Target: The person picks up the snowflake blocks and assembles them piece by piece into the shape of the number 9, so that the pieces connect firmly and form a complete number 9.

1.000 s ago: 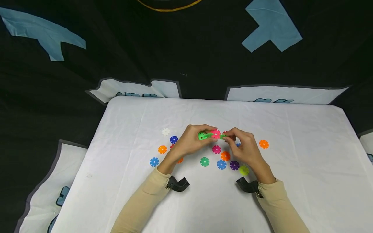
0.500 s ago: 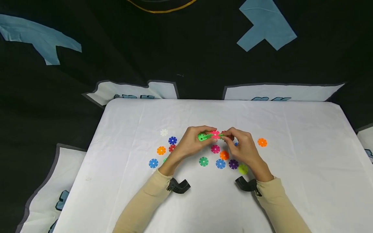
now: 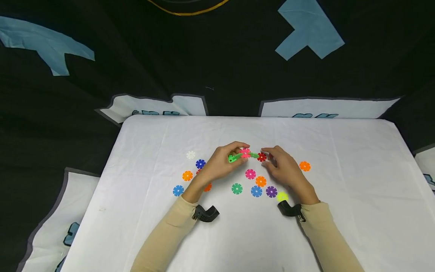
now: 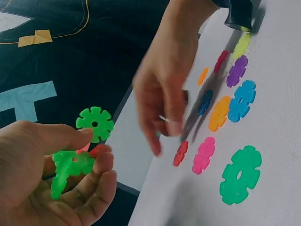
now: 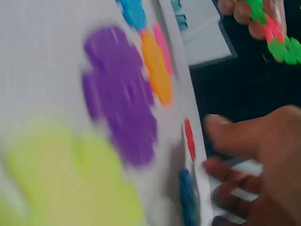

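My left hand (image 3: pixel 219 162) pinches a small chain of notched plastic discs, a pink disc (image 3: pixel 245 152) slotted between green ones. In the left wrist view one green disc (image 4: pixel 95 124) sticks up past the thumb. Another green disc (image 4: pixel 73 165) lies against the curled fingers, which partly cover the pink one. My right hand (image 3: pixel 287 172) is off the chain, its fingers relaxed and holding nothing. Below its fingertips a red disc (image 4: pixel 180 153) lies on the table, near a pink disc (image 4: pixel 203 155).
Loose discs are spread over the white table (image 3: pixel 142 226), among them a green disc (image 3: pixel 237 189), a purple disc (image 3: pixel 271 192) and an orange disc (image 3: pixel 304 166). More discs, such as a white disc (image 3: pixel 191 155), lie left of my left hand.
My right fingers have let go of the green end of the chain and drawn off to the right. My left hand has shifted slightly up and left with the chain.
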The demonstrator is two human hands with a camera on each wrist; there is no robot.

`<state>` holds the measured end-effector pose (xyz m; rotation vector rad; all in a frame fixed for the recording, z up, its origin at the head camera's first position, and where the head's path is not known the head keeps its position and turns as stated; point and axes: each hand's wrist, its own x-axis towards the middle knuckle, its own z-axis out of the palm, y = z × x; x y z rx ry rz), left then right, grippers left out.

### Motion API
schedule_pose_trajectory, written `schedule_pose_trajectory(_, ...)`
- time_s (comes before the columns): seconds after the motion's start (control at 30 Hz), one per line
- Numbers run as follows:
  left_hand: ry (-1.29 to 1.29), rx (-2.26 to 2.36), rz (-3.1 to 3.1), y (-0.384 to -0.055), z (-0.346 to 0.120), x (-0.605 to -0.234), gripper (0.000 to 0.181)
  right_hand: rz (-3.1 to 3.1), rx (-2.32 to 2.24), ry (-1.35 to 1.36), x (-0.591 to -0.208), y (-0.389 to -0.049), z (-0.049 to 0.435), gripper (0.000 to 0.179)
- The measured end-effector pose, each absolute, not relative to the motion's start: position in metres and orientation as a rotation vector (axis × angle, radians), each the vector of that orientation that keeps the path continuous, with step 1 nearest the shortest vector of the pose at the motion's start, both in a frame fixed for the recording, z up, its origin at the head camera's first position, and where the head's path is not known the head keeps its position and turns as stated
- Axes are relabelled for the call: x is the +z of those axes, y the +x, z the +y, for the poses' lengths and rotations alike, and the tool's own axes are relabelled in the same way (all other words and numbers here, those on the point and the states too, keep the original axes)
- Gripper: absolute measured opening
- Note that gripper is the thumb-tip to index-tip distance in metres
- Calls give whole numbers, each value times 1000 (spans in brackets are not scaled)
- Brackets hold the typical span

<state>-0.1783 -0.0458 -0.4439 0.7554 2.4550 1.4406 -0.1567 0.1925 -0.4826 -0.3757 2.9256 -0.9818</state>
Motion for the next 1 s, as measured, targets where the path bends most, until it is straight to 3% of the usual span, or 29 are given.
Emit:
schedule_pose_trajectory(0.1,802,1474,2406,-179,-47,-446,32,2896,-885,-314,-488,-157,188,48)
schedule_pose_trajectory(0.37,788,1466,2461,-181,-48,-447,24,2929,-906,-233,-492,-158,190,31)
schedule_pose_trajectory(0.57,774,1454,2468,-183,-50,-446,22,2820,-1182,-228,-489,-158,196,20)
schedule_pose_trajectory(0.8,794,1442,2477,-184,-50,-445,22,2542,-1685,-213,-473,-155,197,26)
schedule_pose_trajectory(1.0,815,1453,2481,-184,-51,-446,22,2449,-1831,-262,-459,-151,188,22)
